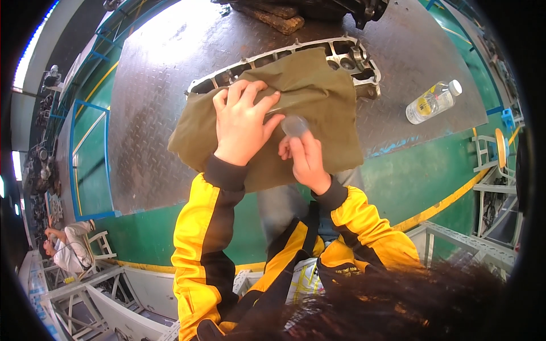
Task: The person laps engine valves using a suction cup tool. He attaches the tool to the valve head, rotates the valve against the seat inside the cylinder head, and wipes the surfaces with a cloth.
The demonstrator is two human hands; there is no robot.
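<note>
Left hand (242, 122): flat, fingers spread, pressing olive cloth (318, 113) over metal engine casting (352, 57).
Right hand (304, 156): pinching small grey disc (294, 125).
Counter (159, 113): bare plate left; plastic bottle (433, 101) right, apart.

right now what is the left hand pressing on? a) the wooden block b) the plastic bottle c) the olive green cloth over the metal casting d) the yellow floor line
c: the left hand lies flat with spread fingers on the olive green cloth, which is draped over the grey metal casting; the plastic bottle lies apart to the right.

Olive-green cloth (307, 96), yellow-and-black sleeves (205, 227)
</note>
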